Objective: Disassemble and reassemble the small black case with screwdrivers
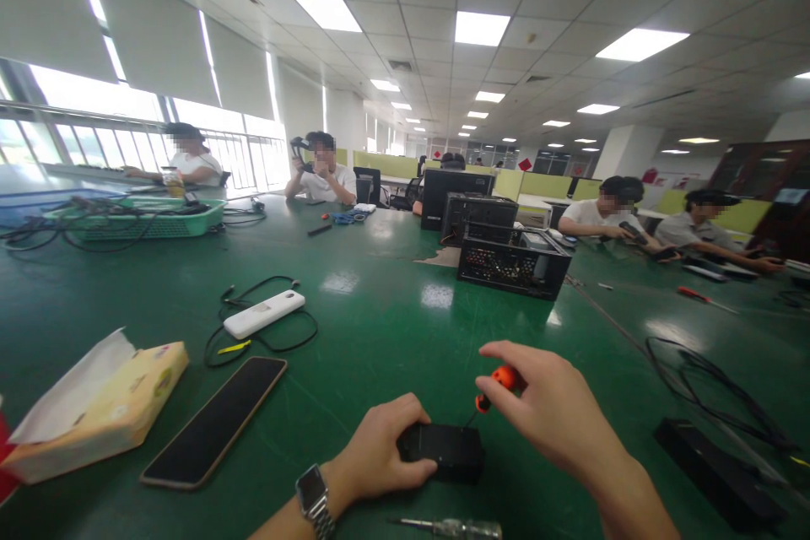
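My left hand [392,447], with a watch [312,491] on its wrist, grips the left end of a small black box [450,449] on the green table. An orange and black screwdriver [504,378] stands tilted at the box's far right part, its thin shaft reaching down to it. My right hand [544,401] is around the screwdriver's handle, thumb and forefinger bent about it; the other fingers are hidden behind. Nearer me lies a second screwdriver [465,528] with a clear handle.
A phone [215,422], a tissue pack [107,413] and a white device [264,314] with a cable lie left. Open computer cases [512,266] stand ahead. A black adapter [718,472] and cable lie right. A green basket [145,219] sits far left; several people sit around the table.
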Motion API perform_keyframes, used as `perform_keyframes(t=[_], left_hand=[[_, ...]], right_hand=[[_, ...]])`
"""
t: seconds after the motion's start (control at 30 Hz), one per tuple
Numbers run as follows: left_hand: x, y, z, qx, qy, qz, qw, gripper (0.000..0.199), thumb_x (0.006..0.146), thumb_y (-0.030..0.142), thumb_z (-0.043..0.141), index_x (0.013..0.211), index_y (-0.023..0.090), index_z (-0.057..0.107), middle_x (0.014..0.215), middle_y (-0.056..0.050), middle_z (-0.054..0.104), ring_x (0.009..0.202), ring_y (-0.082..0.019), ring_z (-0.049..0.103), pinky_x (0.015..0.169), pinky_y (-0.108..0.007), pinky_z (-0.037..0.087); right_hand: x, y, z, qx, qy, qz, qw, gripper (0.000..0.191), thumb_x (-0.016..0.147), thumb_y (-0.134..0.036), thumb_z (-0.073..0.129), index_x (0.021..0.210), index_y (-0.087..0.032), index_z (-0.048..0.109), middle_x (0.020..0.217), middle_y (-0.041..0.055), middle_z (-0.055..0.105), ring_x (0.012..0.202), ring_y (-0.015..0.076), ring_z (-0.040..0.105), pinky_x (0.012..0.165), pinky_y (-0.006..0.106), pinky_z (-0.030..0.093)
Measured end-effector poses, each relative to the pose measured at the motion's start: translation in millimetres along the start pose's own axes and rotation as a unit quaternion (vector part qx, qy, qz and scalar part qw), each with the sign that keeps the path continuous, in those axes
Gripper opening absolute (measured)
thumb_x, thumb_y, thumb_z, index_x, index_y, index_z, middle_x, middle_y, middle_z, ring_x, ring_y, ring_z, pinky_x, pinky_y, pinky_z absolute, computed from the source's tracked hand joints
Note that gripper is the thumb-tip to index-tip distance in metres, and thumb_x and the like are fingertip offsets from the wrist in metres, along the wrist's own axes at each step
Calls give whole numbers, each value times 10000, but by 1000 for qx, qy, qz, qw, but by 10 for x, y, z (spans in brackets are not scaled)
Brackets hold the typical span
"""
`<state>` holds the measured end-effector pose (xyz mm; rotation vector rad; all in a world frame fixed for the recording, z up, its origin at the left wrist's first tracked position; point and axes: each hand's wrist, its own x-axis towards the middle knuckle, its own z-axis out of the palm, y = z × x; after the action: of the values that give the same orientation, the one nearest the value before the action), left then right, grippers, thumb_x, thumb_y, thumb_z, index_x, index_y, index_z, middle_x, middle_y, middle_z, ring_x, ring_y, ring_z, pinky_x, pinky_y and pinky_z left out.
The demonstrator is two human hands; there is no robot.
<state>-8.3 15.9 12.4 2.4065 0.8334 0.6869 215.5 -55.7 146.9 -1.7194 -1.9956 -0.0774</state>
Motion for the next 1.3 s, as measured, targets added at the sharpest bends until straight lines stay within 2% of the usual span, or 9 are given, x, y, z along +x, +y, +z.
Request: perform_keyframes(t=[0.17, 0.3, 0.43, 0.6, 0.77, 0.97, 1.07, 1.2, 1.3], left_hand=[[-3, 5, -15, 3, -5, 0, 1000, 284, 687, 318, 714, 915, 198, 595, 865, -1, 590, 751, -155, 538, 658, -230, 401], [3, 11, -21, 16, 10, -2, 1000, 284, 727, 329, 696, 967, 202, 614, 895, -17, 614, 773, -166, 559, 673, -240, 413], [21, -4, -26, 30, 30, -7, 999, 271, 770, 330, 664, 1012, 213, 634, 949, -32, 636, 831, -182, 581, 722, -253, 436], [37, -21, -40, 57, 44, -27, 997, 255, 788, 343, 649, 1008, 214, 638, 919, -30, 631, 810, -184, 583, 716, -257, 448], [33, -16, -37, 58, 44, -27, 997, 250, 792, 329, 653, 1015, 219, 632, 938, -24, 636, 827, -185, 588, 701, -252, 442], [23, -34, -22, 61, 42, -25, 997, 261, 801, 342, 653, 1028, 216, 628, 941, -25, 630, 828, -184, 584, 722, -257, 446], [21, -38, -27, 60, 40, -27, 997, 275, 802, 347, 658, 1041, 216, 626, 951, -25, 632, 840, -185, 587, 725, -256, 448], [27, -29, -39, 62, 38, -28, 997, 284, 801, 349, 661, 1049, 216, 629, 952, -24, 633, 843, -187, 593, 721, -255, 452], [33, -21, -43, 69, 35, -30, 997, 276, 803, 352, 657, 1042, 216, 632, 959, -27, 634, 838, -186, 596, 725, -258, 457]], right_hand=[[1, 8, 1, 3, -9, 3, 1000, 271, 827, -350, 580, 1068, -282, 684, 992, 17, 734, 859, 223, 685, 743, 345, 511], [18, 25, 25, 13, -5, 2, 1000, 311, 852, -309, 547, 1147, -275, 641, 1135, 23, 698, 951, 227, 669, 791, 360, 504], [52, 38, 71, 2, -2, 27, 1000, 263, 843, -387, 580, 1059, -271, 673, 1046, 18, 722, 908, 243, 676, 793, 383, 504], [72, 21, 152, 29, 30, -16, 999, 343, 862, -281, 518, 1192, -254, 607, 1168, 42, 682, 951, 221, 665, 795, 343, 497], [77, -13, 184, 18, 22, 33, 999, 293, 835, -407, 578, 1080, -269, 662, 948, 19, 732, 825, 234, 671, 707, 342, 476], [107, -10, 202, 52, 48, 32, 997, 303, 807, -280, 556, 1101, -233, 614, 989, 21, 697, 780, 188, 638, 693, 308, 459], [114, 13, 193, 67, 51, 35, 996, 241, 809, -309, 583, 1035, -241, 635, 884, -7, 695, 668, 155, 604, 659, 292, 446], [118, 76, 181, 77, 88, 37, 992, 203, 854, -416, 579, 914, -260, 695, 854, -13, 697, 690, 158, 600, 646, 285, 431], [127, 130, 195, 74, 103, 33, 991, 230, 878, -381, 543, 955, -246, 713, 869, 2, 694, 672, 152, 593, 639, 289, 430]])
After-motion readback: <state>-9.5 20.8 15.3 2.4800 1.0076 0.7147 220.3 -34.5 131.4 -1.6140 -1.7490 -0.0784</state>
